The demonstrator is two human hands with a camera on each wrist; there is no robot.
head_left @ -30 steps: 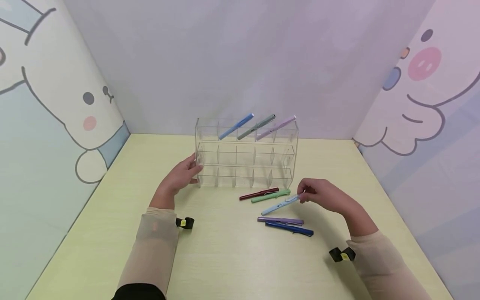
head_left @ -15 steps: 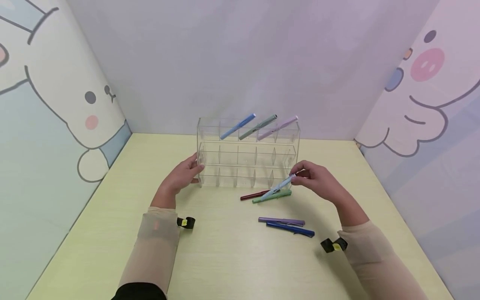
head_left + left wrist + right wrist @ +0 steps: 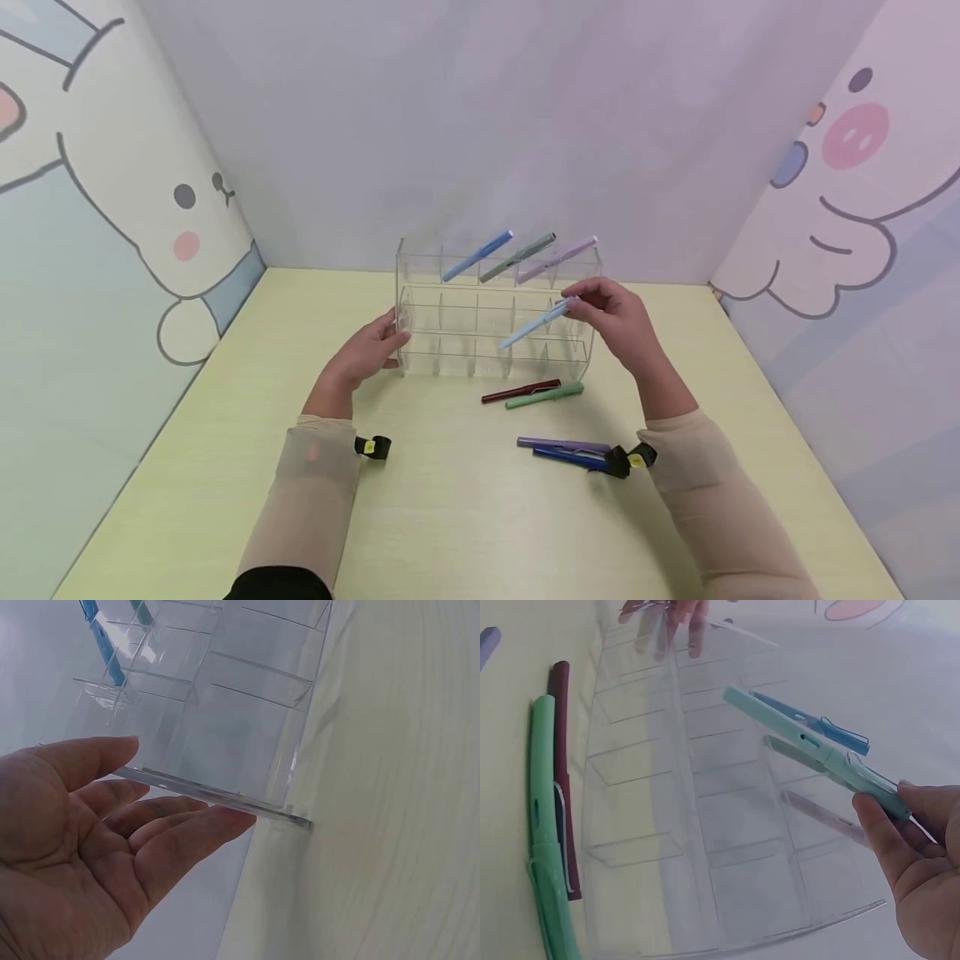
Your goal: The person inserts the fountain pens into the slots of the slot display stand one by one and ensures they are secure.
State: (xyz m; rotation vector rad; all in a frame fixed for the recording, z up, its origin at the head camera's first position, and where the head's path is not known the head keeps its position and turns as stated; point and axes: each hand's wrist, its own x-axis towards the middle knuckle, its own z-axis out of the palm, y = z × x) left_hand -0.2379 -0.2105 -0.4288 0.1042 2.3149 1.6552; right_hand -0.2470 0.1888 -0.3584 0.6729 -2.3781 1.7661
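A clear tiered pen rack [image 3: 495, 321] stands on the table. My left hand [image 3: 365, 350] holds its left side panel [image 3: 217, 796], thumb toward the front edge and fingers against the outer face. My right hand [image 3: 611, 317] pinches a light blue fountain pen [image 3: 536, 323] by the capped end. In the head view, that pen slants down to the left before the middle and lower tiers; in the right wrist view the pen [image 3: 780, 724] is apart from the rack. A blue pen [image 3: 477, 256], a grey-green pen [image 3: 519, 257] and a lilac pen [image 3: 558, 260] lean in the top tier.
A dark red pen [image 3: 520, 392] and a green pen [image 3: 545, 396] lie before the rack. Closer to me are a purple pen [image 3: 562, 443] and a dark blue pen [image 3: 566, 457], partly covered by the right wrist's black camera [image 3: 618, 462]. Printed walls surround the table.
My right hand has lifted the light blue pen off the table and carried it up and left to the front of the rack. My left hand stays on the rack's side.
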